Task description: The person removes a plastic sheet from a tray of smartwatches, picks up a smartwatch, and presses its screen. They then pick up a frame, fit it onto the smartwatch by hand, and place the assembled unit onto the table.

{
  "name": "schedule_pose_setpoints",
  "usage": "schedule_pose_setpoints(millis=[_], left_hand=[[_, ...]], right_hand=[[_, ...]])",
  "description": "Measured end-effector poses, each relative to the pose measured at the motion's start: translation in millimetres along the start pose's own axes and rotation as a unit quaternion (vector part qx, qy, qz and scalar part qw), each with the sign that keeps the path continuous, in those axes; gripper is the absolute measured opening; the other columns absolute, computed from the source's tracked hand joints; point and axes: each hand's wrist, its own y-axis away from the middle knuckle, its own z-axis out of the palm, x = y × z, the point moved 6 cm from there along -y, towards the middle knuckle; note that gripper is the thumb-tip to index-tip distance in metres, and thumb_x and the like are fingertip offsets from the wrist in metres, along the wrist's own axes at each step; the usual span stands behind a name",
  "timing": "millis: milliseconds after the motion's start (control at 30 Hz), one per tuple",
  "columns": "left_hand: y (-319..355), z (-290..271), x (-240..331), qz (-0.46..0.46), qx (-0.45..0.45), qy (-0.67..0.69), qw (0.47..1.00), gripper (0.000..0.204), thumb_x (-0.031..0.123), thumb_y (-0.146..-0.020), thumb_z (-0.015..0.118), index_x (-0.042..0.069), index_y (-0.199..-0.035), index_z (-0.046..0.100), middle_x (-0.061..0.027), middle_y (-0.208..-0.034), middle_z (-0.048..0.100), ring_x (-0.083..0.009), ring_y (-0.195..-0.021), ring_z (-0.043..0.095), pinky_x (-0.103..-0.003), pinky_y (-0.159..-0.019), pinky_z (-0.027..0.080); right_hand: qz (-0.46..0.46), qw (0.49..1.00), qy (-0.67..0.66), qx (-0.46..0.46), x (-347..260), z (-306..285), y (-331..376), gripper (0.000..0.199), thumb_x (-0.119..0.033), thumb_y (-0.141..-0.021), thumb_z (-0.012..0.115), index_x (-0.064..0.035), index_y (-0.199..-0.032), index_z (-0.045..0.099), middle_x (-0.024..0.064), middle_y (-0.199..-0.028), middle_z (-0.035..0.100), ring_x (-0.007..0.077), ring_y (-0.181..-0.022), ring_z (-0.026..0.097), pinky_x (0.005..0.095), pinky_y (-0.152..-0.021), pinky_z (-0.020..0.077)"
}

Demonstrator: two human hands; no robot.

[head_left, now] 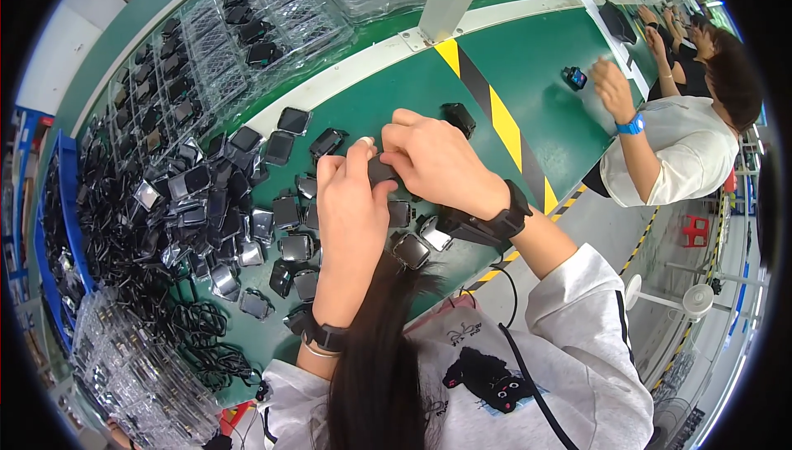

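Fingers [357, 161] of left hand [351, 202] and right hand [441, 157] around 1 dark piece [380, 171] above the green table [544, 50]

Free green tabletop [549, 124] just right of the striped tape [505, 124]; dense device heap [219, 194] to the left.

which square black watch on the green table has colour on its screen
The square black watch beyond the yellow-and-black striped tape, beside a co-worker's hand; other visible screens look dark or grey.
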Motion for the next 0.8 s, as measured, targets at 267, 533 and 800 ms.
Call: schedule_pose_setpoints(millis=[267,533,800], left_hand=[[0,-10,-4,-0.040,0.006,0.055,0.998,0.060,-0.008,-0.064,0.073,-0.001,-0.120,0.051,-0.0143,-0.099,0.064,-0.0329,-0.093,0.053,-0.040,-0.080,0.046],[-2,-26,-26,-0.062,-0.038,0.008,0.997,0.071,-0.009,-0.060,0.075,0.008,-0.125,0.053,-0.0104,-0.103,0.065,-0.0242,-0.081,0.055,-0.035,-0.074,0.049],[-4,-28,-25,-0.043,-0.024,0.048,0.998,0.071,-0.009,-0.061,0.075,0.005,-0.125,0.047,-0.0140,-0.104,0.063,-0.0336,-0.095,0.056,-0.040,-0.083,0.047]], right_hand=[[0.041,0.956,-0.285,-0.050,-6,-14,-4,0.012,-0.006,-0.080,0.065,-0.0003,-0.080,0.054,0.0141,-0.074,0.053,0.0324,-0.062,0.054,0.0358,-0.055,0.0435],[0.035,0.995,-0.049,-0.079,-11,13,-23,0.019,-0.018,-0.081,0.068,-0.0003,-0.080,0.062,0.0181,-0.070,0.060,0.0344,-0.066,0.059,0.0401,-0.059,0.0450],[0.043,0.993,-0.047,-0.104,-7,16,-40,0.020,-0.019,-0.081,0.067,0.0000,-0.085,0.066,0.0181,-0.070,0.062,0.0353,-0.067,0.060,0.0421,-0.062,0.0453]])
